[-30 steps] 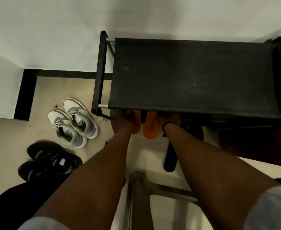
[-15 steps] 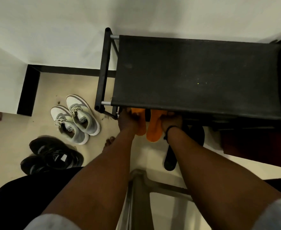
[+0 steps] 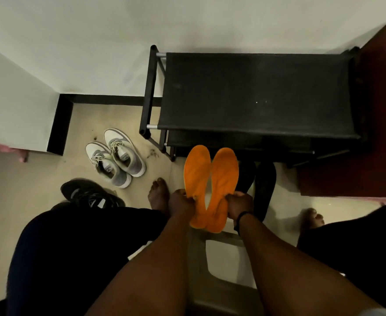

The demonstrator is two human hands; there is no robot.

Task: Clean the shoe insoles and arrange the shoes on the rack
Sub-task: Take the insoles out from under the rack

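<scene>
Two orange insoles are held side by side in front of the black shoe rack. My left hand grips the left orange insole near its heel. My right hand, with a black band at the wrist, grips the right orange insole near its heel. Both insoles point toes away from me, toward the rack's lower shelf. A pair of white and grey sneakers stands on the floor left of the rack. A pair of black shoes lies nearer me on the left.
Two black insoles or slippers lie on the floor just right of the orange ones. A grey stool frame is below my arms. My bare feet rest on the beige floor. A dark red cabinet flanks the rack on the right.
Both hands have drawn back from under the rack's top shelf toward me, bringing the two orange insoles fully into the open.
</scene>
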